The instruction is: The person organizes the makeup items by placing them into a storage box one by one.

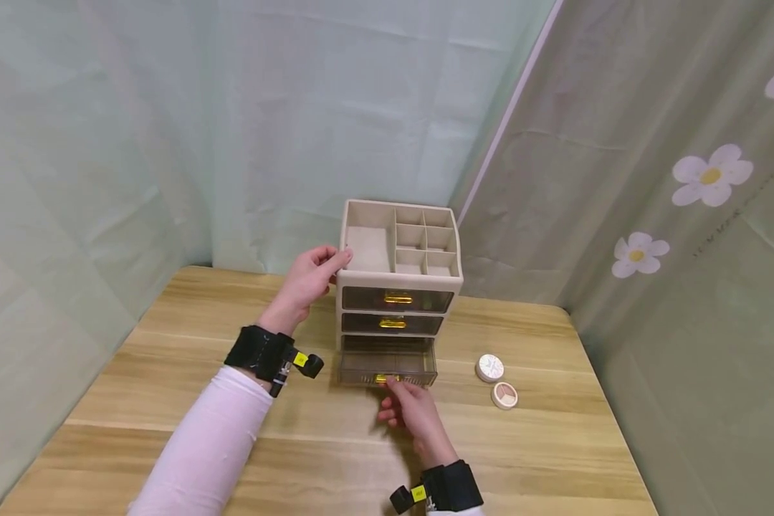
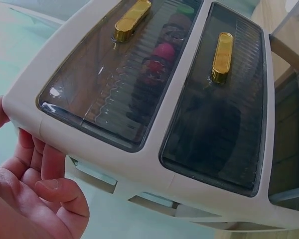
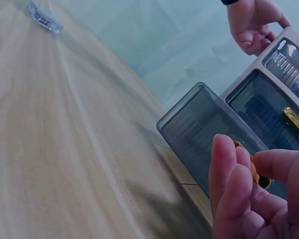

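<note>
A cream drawer organizer (image 1: 402, 276) with a divided open top stands toward the back of the table. My left hand (image 1: 311, 278) grips its upper left edge, thumb over the rim and fingers along the side, as the left hand (image 2: 42, 184) in the left wrist view also shows. The clear bottom drawer (image 1: 355, 367) is pulled out. My right hand (image 1: 419, 414) pinches the bottom drawer's gold handle (image 3: 263, 180) between thumb and finger. The upper drawer (image 1: 361, 299) and middle drawer (image 1: 360, 324) are closed. Small round coloured items (image 2: 163, 51) show through the upper drawer's front.
Right of the organizer lie a white round compact (image 1: 489, 368) and a round palette (image 1: 504, 395) with pinkish sections. A clear faceted object (image 3: 45, 17) lies on the wooden table (image 1: 322, 459) in the right wrist view. Curtains (image 1: 335, 129) hang around the table.
</note>
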The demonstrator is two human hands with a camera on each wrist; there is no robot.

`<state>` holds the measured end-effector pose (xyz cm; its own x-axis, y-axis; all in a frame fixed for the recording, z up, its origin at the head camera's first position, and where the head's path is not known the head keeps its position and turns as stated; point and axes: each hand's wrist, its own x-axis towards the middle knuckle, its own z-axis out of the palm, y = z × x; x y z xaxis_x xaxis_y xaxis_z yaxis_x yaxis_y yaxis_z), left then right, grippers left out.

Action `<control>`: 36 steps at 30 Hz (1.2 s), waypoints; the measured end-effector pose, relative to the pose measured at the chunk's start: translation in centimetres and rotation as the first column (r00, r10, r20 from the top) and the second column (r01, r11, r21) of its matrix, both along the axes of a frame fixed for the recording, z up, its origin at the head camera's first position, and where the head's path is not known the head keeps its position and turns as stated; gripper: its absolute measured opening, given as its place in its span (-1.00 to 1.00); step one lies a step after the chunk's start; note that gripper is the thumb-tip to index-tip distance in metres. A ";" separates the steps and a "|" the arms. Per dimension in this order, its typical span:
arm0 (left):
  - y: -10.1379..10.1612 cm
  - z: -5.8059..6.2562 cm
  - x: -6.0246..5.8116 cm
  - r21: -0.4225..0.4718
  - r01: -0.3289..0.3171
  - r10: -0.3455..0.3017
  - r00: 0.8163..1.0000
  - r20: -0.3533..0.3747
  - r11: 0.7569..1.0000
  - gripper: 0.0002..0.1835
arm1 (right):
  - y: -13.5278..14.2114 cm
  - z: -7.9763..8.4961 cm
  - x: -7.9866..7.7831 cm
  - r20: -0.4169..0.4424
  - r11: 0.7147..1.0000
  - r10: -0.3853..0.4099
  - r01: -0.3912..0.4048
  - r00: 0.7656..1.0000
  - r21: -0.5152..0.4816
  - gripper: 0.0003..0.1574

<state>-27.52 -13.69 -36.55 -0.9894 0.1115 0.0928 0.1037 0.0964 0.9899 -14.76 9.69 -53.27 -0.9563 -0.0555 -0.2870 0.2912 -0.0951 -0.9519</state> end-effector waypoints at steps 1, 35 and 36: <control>0.0 0.0 0.0 -0.001 -0.001 0.001 1.000 -0.001 1.000 -0.50 | 0.0 -0.1 0.1 0.003 1.000 0.004 -0.004 1.000 -0.007 -0.39; -0.1 0.0 -0.1 -0.024 -0.004 0.005 1.000 0.002 1.000 -0.49 | 1.0 -0.5 2.7 0.000 0.997 0.035 -0.035 0.999 0.067 -0.42; -0.1 0.0 0.0 -0.027 -0.003 0.003 1.000 0.004 1.000 -0.49 | 1.1 -0.5 2.7 0.003 0.997 0.039 -0.040 0.999 0.066 -0.42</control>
<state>-27.55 -13.75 -36.52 -0.9901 0.1109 0.0858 0.0995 0.1238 0.9873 -12.08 10.74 -53.75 -0.9533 -0.0742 -0.2928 0.2950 -0.0205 -0.9553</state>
